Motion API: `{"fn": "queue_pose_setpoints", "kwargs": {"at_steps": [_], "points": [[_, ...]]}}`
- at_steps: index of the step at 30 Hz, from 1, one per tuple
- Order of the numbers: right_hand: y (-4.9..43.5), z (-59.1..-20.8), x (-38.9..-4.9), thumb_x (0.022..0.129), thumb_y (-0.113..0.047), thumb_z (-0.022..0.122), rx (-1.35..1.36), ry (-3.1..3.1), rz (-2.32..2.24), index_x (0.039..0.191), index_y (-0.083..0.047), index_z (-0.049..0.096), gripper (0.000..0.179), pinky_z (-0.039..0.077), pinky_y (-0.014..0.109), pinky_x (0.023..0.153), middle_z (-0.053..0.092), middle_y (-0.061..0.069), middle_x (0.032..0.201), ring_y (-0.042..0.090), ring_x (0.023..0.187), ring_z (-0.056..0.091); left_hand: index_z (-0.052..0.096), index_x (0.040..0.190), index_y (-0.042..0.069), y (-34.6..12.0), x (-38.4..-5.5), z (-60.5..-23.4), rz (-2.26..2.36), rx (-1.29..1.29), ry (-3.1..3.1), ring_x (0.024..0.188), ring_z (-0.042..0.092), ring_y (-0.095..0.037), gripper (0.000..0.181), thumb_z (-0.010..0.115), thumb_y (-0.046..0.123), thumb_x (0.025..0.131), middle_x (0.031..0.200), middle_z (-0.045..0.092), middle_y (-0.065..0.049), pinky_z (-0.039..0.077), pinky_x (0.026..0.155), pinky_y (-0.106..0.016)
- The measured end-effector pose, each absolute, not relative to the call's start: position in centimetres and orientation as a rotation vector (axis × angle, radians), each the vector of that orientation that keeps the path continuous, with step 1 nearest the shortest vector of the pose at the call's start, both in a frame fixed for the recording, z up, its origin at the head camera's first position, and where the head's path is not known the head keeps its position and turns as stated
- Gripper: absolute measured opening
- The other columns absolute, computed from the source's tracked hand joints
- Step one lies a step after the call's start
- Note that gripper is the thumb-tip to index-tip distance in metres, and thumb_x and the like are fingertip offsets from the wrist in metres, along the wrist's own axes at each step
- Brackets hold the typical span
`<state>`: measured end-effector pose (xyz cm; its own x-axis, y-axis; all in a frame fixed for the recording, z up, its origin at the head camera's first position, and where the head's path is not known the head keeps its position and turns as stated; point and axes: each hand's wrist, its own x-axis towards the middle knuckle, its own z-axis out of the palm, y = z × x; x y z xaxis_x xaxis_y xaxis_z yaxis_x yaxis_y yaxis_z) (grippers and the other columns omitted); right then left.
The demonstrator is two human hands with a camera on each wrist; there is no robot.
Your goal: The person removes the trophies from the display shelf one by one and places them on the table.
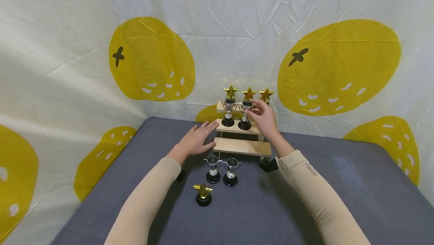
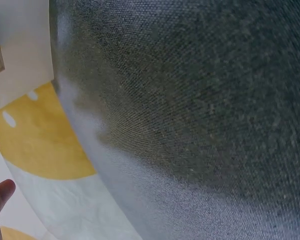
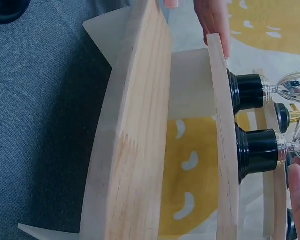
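A three-step wooden stand (image 1: 241,147) stands at the back of the table. On its middle step are two silver trophy cups with black bases, side by side. My right hand (image 1: 266,120) pinches the right-hand trophy cup (image 1: 244,124) at its bowl between thumb and fingers; the other trophy cup (image 1: 228,121) stands just left of it. In the right wrist view the black base of the pinched cup (image 3: 260,151) sits at the step, its bowl partly cut off. My left hand (image 1: 194,140), fingers stretched out, rests against the left ends of the middle and lowest steps.
Three gold star trophies (image 1: 231,92) stand on the top step, partly hidden. In front of the stand are two more silver cups (image 1: 213,166) and one gold star trophy (image 1: 204,195) on the grey tabletop (image 1: 251,215). A patterned curtain (image 1: 234,56) hangs close behind.
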<state>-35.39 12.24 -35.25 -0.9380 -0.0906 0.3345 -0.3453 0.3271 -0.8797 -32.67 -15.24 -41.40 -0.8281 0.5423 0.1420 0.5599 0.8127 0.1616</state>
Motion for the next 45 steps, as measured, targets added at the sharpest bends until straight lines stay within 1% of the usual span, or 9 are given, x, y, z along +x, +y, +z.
{"fn": "queue_pose_setpoints", "kwargs": {"at_steps": [6,13,15,20,22,24,32,39,45], "points": [[12.4,-35.2,-35.2,0.099,-0.011,0.071,0.379,-2.360,1.682,0.145,-0.003,0.056,0.049,0.054,0.040,0.089,0.065,0.020,0.124,0.035,0.107,0.065,0.025,0.165,0.016,-15.2,-32.8,-41.4,-0.290,-0.879,-2.907,0.152,0.026,-0.034,0.074,0.057,0.042,0.104,0.169,0.022,-0.001,0.026,0.115,-0.067],[12.8,-35.1,-34.8,0.098,-0.011,0.072,0.405,-2.348,1.663,0.143,-0.003,0.058,0.048,0.054,0.028,0.084,0.064,0.020,0.123,0.035,0.107,0.065,0.024,0.165,0.016,-15.2,-32.9,-41.4,-0.274,-0.879,-2.904,0.152,0.027,-0.034,0.074,0.056,0.042,0.104,0.169,0.022,-0.002,0.027,0.115,-0.067],[12.9,-35.1,-34.7,0.098,-0.011,0.072,0.418,-2.352,1.656,0.143,-0.003,0.058,0.048,0.054,0.029,0.085,0.064,0.020,0.123,0.035,0.108,0.065,0.023,0.166,0.017,-15.3,-32.9,-41.5,-0.274,-0.868,-2.913,0.153,0.025,-0.032,0.074,0.056,0.043,0.104,0.170,0.021,-0.001,0.026,0.115,-0.066],[13.3,-34.8,-34.4,0.099,-0.012,0.071,0.444,-2.352,1.637,0.143,-0.001,0.057,0.047,0.053,0.038,0.091,0.062,0.021,0.123,0.035,0.109,0.064,0.023,0.166,0.017,-15.3,-32.8,-41.5,-0.275,-0.858,-2.916,0.153,0.025,-0.032,0.075,0.056,0.043,0.104,0.169,0.022,-0.001,0.026,0.116,-0.065],[13.5,-34.7,-34.3,0.099,-0.012,0.071,0.455,-2.352,1.617,0.142,-0.001,0.057,0.047,0.053,0.040,0.092,0.063,0.021,0.122,0.035,0.109,0.064,0.023,0.166,0.017,-15.3,-32.8,-41.5,-0.265,-0.859,-2.913,0.153,0.025,-0.032,0.075,0.056,0.043,0.104,0.169,0.022,-0.001,0.027,0.115,-0.066],[13.6,-34.6,-34.0,0.098,-0.012,0.072,0.463,-2.352,1.609,0.141,-0.001,0.058,0.047,0.054,0.038,0.091,0.063,0.020,0.121,0.035,0.108,0.065,0.022,0.166,0.017,-15.3,-32.7,-41.4,-0.258,-0.861,-2.918,0.153,0.025,-0.031,0.075,0.055,0.044,0.104,0.170,0.021,-0.001,0.026,0.116,-0.065],[14.0,-34.5,-32.7,0.096,-0.009,0.074,0.533,-2.326,1.595,0.140,0.000,0.059,0.047,0.053,0.020,0.081,0.068,0.020,0.116,0.033,0.103,0.068,0.025,0.165,0.014,-15.2,-32.8,-41.1,-0.268,-0.890,-2.892,0.151,0.029,-0.036,0.074,0.058,0.041,0.104,0.169,0.024,-0.004,0.029,0.114,-0.066],[14.3,-34.7,-31.5,0.096,-0.006,0.073,0.567,-2.317,1.598,0.138,0.002,0.059,0.046,0.053,0.017,0.079,0.065,0.019,0.121,0.031,0.102,0.069,0.025,0.165,0.015,-15.2,-32.8,-41.2,-0.270,-0.894,-2.898,0.151,0.029,-0.035,0.075,0.057,0.042,0.103,0.169,0.023,-0.003,0.028,0.114,-0.066],[14.7,-34.7,-30.4,0.094,-0.004,0.074,0.608,-2.323,1.598,0.137,0.002,0.060,0.045,0.054,0.016,0.080,0.063,0.018,0.125,0.034,0.104,0.068,0.024,0.165,0.015,-15.2,-32.8,-41.1,-0.242,-0.884,-2.907,0.152,0.027,-0.032,0.075,0.057,0.043,0.103,0.169,0.022,-0.002,0.027,0.115,-0.065]]}}
